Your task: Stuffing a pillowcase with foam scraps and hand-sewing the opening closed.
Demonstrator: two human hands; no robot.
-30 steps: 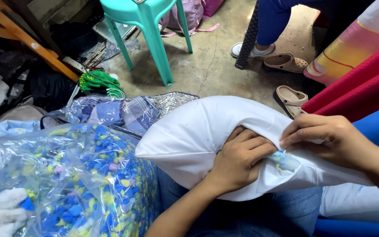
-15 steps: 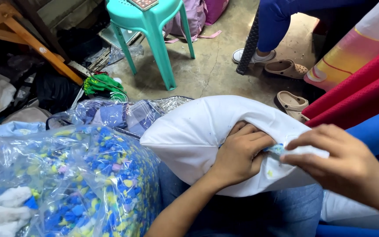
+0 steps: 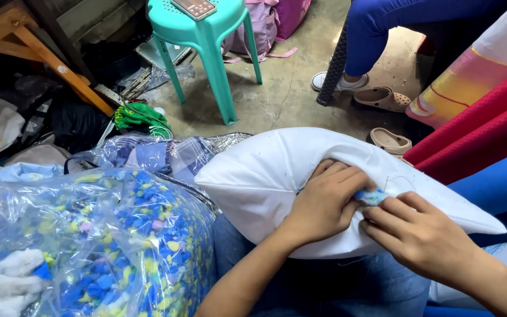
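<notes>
Your left grip (image 3: 324, 202) is clamped on the white pillow (image 3: 265, 176) at its open seam while your right grip (image 3: 421, 235) pinches blue foam filling (image 3: 372, 196) there, so you're mid-stuffing; next, press it deeper inside.

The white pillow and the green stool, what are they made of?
The white pillow looks like matte woven cloth: it creases softly under the left hand and right hand. The green stool looks like smooth moulded plastic, with a slight sheen on its legs.

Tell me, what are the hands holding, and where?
Both hands, left and right, hold the white pillow at its open seam, where blue stuffing shows between the fingertips.
</notes>
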